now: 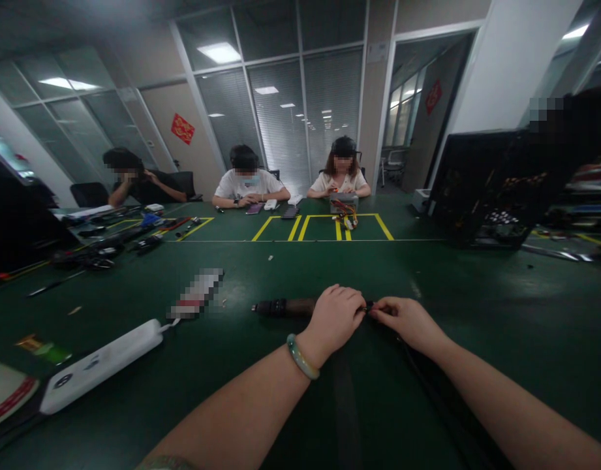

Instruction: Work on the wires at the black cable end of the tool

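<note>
An inline electric screwdriver (295,307) lies across the green table, its black tip pointing left. My left hand (334,314) wraps over the rear part of its body, so that section is hidden. At the tool's right end, my right hand (402,321) pinches a small black cable plug (369,305) between thumb and fingers. A dark cable (427,378) runs from that hand down toward the table's near edge. Whether the plug is seated in the tool's end is too small to tell.
A white power strip (104,365) with a phone-like device (196,295) lies at left, near a green-capped bottle (50,352). Tools and cables (104,248) clutter the far left. A black computer case (481,189) stands at right. Several people sit across the table (290,261).
</note>
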The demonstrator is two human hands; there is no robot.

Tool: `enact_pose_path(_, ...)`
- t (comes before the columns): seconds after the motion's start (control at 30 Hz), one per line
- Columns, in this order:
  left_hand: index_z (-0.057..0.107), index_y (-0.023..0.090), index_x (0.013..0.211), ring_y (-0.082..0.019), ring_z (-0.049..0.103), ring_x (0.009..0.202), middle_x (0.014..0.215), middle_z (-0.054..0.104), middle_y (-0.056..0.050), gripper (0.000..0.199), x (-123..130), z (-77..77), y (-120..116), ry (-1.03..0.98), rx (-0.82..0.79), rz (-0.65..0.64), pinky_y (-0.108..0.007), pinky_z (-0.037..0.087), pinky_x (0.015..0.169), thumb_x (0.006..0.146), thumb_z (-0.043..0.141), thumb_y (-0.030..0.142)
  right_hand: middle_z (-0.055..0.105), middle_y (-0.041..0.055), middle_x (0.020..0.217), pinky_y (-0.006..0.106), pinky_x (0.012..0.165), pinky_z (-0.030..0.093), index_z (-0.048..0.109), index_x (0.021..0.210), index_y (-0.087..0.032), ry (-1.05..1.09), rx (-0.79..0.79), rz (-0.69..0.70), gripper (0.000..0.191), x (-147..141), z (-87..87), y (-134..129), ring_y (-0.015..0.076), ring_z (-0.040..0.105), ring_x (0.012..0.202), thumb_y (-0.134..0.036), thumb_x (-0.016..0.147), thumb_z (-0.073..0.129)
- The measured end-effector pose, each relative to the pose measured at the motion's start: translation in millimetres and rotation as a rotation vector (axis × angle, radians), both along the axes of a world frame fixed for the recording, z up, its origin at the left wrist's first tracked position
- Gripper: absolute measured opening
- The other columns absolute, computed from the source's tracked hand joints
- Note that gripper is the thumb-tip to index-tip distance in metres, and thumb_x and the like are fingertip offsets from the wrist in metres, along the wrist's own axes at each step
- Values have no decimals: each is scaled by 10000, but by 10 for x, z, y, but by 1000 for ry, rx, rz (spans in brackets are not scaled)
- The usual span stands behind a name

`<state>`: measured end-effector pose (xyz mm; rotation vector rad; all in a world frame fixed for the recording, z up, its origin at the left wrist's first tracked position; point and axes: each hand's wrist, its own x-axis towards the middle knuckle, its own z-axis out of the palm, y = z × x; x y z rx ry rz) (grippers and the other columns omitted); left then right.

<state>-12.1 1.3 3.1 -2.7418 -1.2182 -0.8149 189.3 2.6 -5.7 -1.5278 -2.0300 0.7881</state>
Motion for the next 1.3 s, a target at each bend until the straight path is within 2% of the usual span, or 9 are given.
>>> enact_pose_path(0.17,627,224,934,-168,561,1069,1105,648,2,69,-3,2,0,2,-4,-13,-402,329,1069,876,589,217,725,0,852,257,618,414,727,915,-245,33,4,7,245,-2,-4,-1,166,630,708,-426,843,578)
enact_pose_path(0.43,619,214,963,-183,590,1003,1046,665,-20,111,6,4,-17,-41,-26,11,-425,337,1062,858,585,217,728,6,845,260,613,416,732,908,-249,32,-3,-12,242,4,21,-17,172,632,708,-427,838,585)
enact_pose_path(0.83,632,250,1001,-165,577,1063,1116,657,10,163,17,-21,-7,-41,-45,-3,-412,335,1061,858,575,196,727,-11,846,260,639,413,730,888,-257,56,12,4,215,-7,28,-18,166,631,733,-408,845,583)
enact_pose_path(0.97,605,242,1042,-166,592,999,1044,666,7,194,22,1,-13,-57,-61,39,-403,366,1036,854,587,199,726,-10,842,258,628,414,729,890,-259,58,7,2,212,-5,30,-18,168,634,729,-406,846,583)
enact_pose_path(1.07,610,228,980,-177,593,974,1004,664,-1,136,24,12,-12,-57,-74,54,-405,384,1018,846,603,205,724,-6,849,256,626,419,729,899,-255,65,3,5,221,-1,20,-7,166,634,725,-413,844,585)
enact_pose_path(1.3,643,227,993,-189,579,1037,1101,651,-22,143,16,10,5,-34,-77,-2,-410,407,997,879,562,198,722,2,851,259,611,415,732,909,-249,55,-10,2,246,1,35,-15,165,628,707,-423,852,568)
